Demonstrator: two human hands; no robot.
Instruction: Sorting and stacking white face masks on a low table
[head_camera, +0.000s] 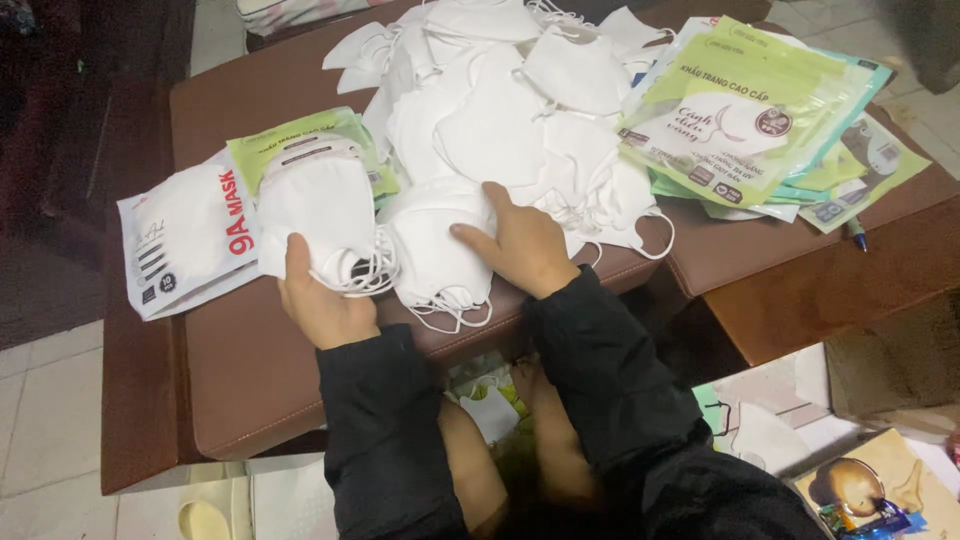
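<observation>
White masks (318, 215) in left hand (318, 305) probably overhang seat edge (330, 400).

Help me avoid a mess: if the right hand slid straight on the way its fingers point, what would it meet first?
The right hand points up-left over a mask stack; it would probably run first into the loose mask pile, though depth is unclear.

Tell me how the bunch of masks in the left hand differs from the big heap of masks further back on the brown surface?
The stack of masks in the left hand is small, neatly nested and lifted on edge; the loose pile of masks is far larger, scattered flat and overlapping. The stack's ear loops bunch together at one side, while the pile's loops stick out all around. Both are white folded masks.
</observation>
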